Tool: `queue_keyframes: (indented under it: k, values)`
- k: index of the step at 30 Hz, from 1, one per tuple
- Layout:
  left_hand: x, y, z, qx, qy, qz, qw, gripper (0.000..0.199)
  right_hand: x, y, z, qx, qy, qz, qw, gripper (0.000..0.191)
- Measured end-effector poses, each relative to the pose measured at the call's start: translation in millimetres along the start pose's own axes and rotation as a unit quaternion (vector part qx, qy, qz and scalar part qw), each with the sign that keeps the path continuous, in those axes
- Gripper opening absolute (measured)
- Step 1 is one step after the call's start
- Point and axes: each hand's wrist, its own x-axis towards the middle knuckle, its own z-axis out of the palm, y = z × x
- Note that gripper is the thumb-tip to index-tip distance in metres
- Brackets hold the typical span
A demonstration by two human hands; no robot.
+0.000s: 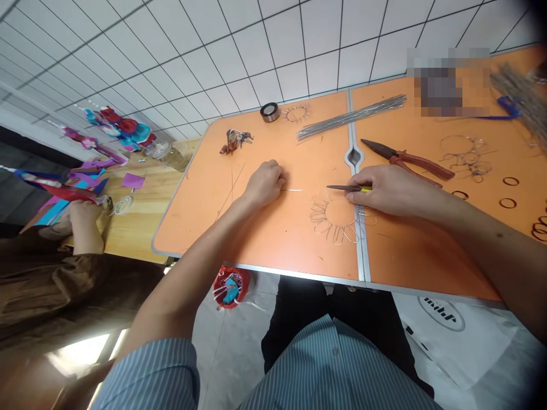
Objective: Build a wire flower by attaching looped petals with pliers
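My left hand (265, 183) is closed over the orange table, and a short thin wire (293, 190) sticks out from its fingers toward the right. To the right, my right hand (387, 188) grips small needle-nose pliers (342, 187), whose dark jaws point left and whose yellow handle is mostly hidden in the palm. The jaw tips and the wire end are apart. Just below the pliers lies a wire ring with petal-like loops (337, 222), flat across the table's seam. Two loose wires (232, 185) rest left of my left hand.
Larger red-handled pliers (410, 159) lie beyond my right hand. A wire bundle (350, 118), tape roll (269, 112) and keys (234, 140) are farther back. Wire loops (468, 156) and dark rings (508, 203) lie at right. Another person's hand (85, 222) works at the left wooden table.
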Motion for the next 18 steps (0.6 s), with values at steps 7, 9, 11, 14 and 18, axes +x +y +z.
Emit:
queue_keyframes:
  k: [7, 9, 11, 14, 18]
  values:
    - [-2, -7, -9.0, 0.002, -0.015, 0.0, 1.0, 0.009, 1, -2, 2, -0.068, -0.012, -0.005, 0.998, 0.021]
    - [0, -5, -11.7, 0.055, -0.038, 0.02, 0.998, 0.015, 0, -5, 2, -0.089, -0.015, -0.003, 0.996, 0.023]
    - [1, -3, -12.1, 0.097, -0.049, 0.04, 0.993, 0.021, -1, -7, 1, -0.108, -0.021, 0.005, 0.994, 0.024]
    - [-2, 0, -9.1, 0.124, -0.05, 0.062, 0.989, 0.024, -1, -8, 1, -0.117, -0.013, 0.012, 0.993, 0.023]
    - [-9, -4, -3.2, 0.204, -0.041, 0.08, 0.975, 0.03, -2, -7, -2, -0.124, 0.012, 0.007, 0.992, 0.025]
